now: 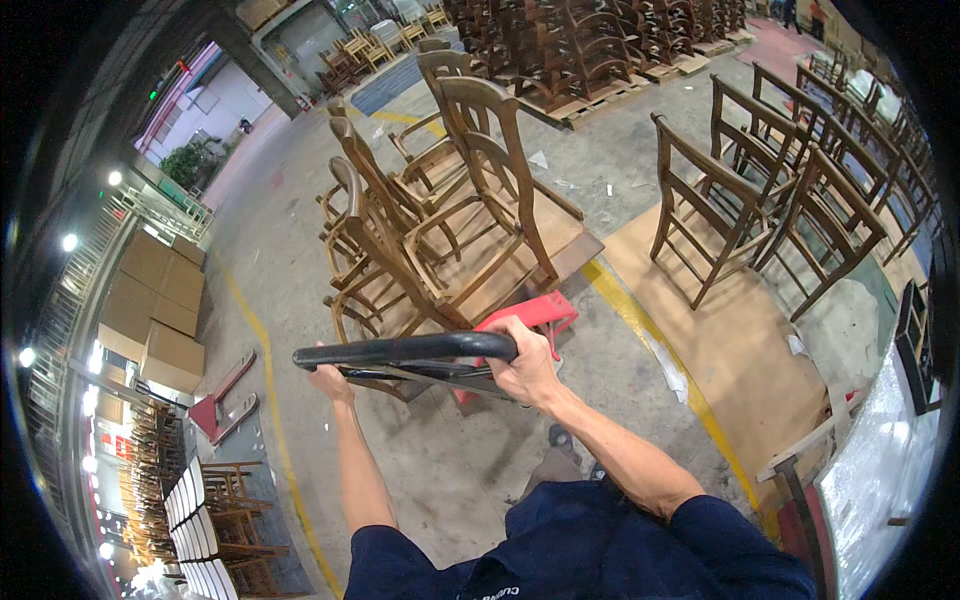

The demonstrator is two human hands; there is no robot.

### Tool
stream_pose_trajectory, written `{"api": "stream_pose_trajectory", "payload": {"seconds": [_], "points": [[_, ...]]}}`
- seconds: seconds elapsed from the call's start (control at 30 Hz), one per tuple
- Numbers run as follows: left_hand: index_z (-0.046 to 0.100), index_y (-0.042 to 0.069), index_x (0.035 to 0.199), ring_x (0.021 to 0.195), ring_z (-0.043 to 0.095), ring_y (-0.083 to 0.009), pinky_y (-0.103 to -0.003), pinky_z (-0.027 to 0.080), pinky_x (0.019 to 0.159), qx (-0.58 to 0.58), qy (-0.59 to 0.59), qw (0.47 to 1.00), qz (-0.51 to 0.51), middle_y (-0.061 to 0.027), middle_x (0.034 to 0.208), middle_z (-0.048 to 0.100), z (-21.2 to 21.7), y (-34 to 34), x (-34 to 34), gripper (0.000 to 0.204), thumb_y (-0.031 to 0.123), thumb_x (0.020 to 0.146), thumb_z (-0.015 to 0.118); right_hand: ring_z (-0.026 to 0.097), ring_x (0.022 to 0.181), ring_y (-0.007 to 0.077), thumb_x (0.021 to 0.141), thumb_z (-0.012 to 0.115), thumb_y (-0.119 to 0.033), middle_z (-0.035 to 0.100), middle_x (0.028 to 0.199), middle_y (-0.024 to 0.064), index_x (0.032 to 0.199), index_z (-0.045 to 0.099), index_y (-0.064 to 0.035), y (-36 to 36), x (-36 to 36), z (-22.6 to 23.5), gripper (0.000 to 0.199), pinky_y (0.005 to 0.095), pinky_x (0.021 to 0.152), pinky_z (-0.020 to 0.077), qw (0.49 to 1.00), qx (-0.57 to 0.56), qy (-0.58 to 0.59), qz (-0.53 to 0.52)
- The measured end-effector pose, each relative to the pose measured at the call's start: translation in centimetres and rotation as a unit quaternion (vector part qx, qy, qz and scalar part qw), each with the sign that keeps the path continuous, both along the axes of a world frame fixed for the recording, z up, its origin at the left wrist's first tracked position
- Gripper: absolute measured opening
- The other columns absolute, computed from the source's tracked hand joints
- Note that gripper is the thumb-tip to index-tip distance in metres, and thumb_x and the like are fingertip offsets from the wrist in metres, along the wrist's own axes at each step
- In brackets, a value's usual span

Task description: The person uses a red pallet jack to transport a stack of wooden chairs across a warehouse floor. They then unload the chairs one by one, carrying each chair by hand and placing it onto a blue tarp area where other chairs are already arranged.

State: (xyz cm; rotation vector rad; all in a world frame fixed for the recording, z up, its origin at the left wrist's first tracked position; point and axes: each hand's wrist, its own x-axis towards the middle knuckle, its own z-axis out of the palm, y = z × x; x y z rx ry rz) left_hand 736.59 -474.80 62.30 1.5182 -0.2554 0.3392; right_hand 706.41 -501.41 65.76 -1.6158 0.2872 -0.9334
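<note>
Both of my hands grip the black looped handle (405,350) of a red pallet jack (545,312). My right hand (525,365) is wrapped round the handle's right end. At the other end, my left hand (331,384) is closed, its fingers partly hidden beneath the bar. Just beyond the handle, several brown wooden chair frames (510,165) without seats stand close together on a flat board (575,250). The red body of the jack shows at the near edge of that load; its forks are hidden.
More chair frames (690,210) stand on brown sheeting (720,370) to the right. A yellow floor line (640,325) runs beside it. Another red pallet jack (222,400) and cardboard boxes (160,285) are at left. Stacked chair frames (590,50) rise on pallets at the back.
</note>
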Motion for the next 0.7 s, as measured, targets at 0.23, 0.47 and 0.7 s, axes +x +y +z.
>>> {"api": "stream_pose_trajectory", "payload": {"seconds": [0.23,0.47,0.7], "points": [[0.046,0.006,0.133,0.118,0.051,-0.0211,-0.039,0.039,0.101,-0.165,0.103,0.974,-0.118,-0.0080,0.127,0.053,-0.7,4.3,0.9,0.054,0.032,0.090,0.064,0.064,0.067,0.0160,0.071,0.064,0.005,0.065,0.076,0.0076,0.095,0.061,-0.0046,-1.0,1.0,0.6,0.026,0.0288,0.062,0.0493,0.999,-0.011,0.010,0.031],[0.032,-0.002,0.144,0.126,0.046,-0.0255,-0.044,0.026,0.113,-0.138,-0.125,0.953,-0.239,-0.0146,0.132,0.051,14.5,1.0,0.2,0.080,0.048,0.088,0.059,0.061,0.067,0.0085,0.074,0.070,0.002,0.065,0.074,0.0037,0.092,0.062,-0.0038,-0.7,2.7,1.3,0.021,0.0249,0.061,0.0479,0.996,-0.001,0.087,0.006],[0.062,0.004,0.117,0.088,0.065,-0.0161,-0.031,0.051,0.081,0.363,-0.284,0.810,-0.362,-0.0068,0.093,0.068,24.8,-17.3,-0.3,0.044,0.028,0.082,0.074,0.057,0.064,0.0051,0.076,0.078,-0.003,0.061,0.069,-0.0014,0.083,0.062,-0.0034,-1.5,3.6,0.6,0.018,0.0221,0.057,0.0452,0.995,0.050,0.083,-0.013]]}}
